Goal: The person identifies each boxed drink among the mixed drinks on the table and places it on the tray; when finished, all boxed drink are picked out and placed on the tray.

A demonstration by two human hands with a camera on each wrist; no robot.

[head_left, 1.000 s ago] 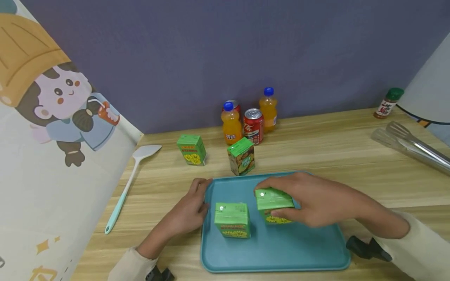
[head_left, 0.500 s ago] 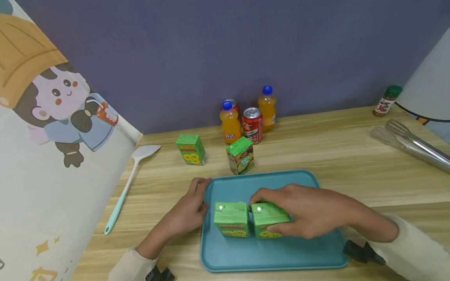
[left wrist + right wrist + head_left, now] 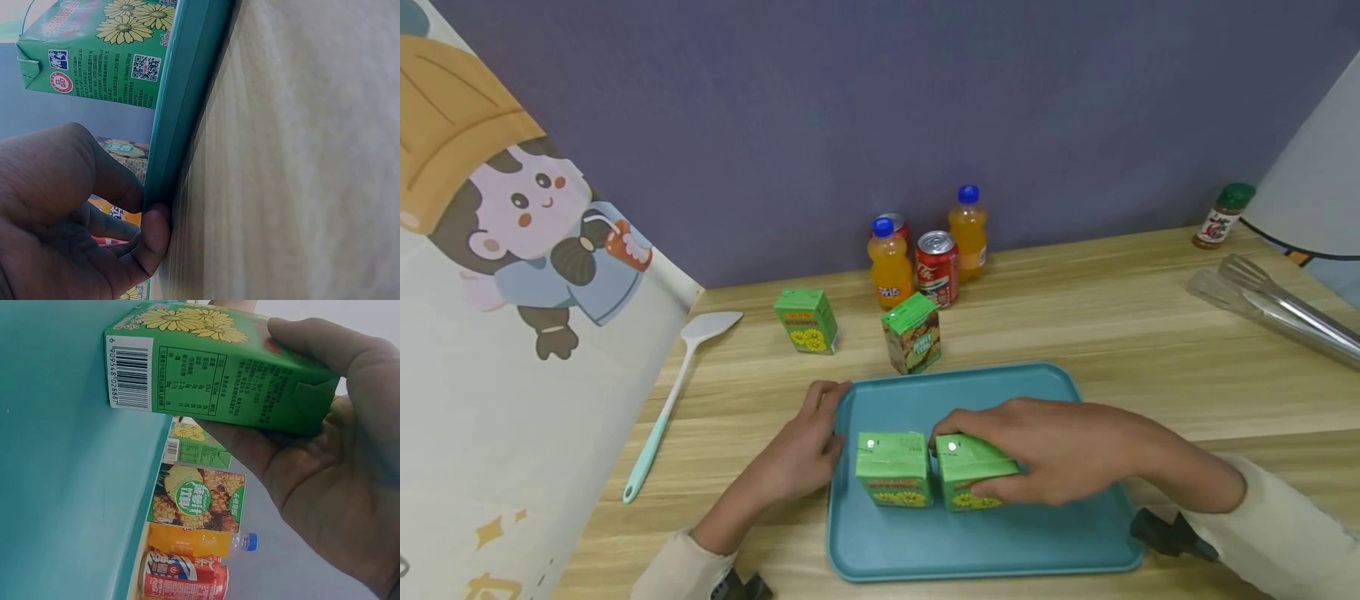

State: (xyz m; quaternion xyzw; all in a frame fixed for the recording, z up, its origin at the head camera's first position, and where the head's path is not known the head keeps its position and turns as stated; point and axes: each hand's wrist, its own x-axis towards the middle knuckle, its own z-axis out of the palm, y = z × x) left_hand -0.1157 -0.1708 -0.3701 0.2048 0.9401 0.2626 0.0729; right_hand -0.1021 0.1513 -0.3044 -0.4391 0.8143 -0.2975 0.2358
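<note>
Where the pale wood-grained table (image 3: 1105, 325) lies closest to us, a teal tray (image 3: 1000, 546) rests on it. Toward the tray's left edge we see a green carton (image 3: 893, 468) standing upright; just beside it, nearer the middle, the right hand (image 3: 1052, 450) grips a second green carton (image 3: 964, 462) between thumb and fingers, and we cannot tell whether its base touches the tray. At the tray's far left corner, the left hand (image 3: 803, 443) pinches the rim. A white spatula (image 3: 671, 404) with a mint handle lies along the table's left edge. Just past the tray's far edge we find a pineapple-printed carton (image 3: 913, 333), and farther left a third green carton (image 3: 807, 321). Metal tongs (image 3: 1303, 317) lie toward the right edge. Near the table's far edge stand two orange-drink bottles (image 3: 891, 265) and two red cans (image 3: 937, 275), with a green-capped jar (image 3: 1223, 218) by the far right corner. Behind them we face a plain slate-purple wall (image 3: 775, 150); a white wall (image 3: 482, 400) at left bears a cartoon figure (image 3: 550, 242) in a chef's hat, and a pale panel (image 3: 1322, 183) rises at right.
</note>
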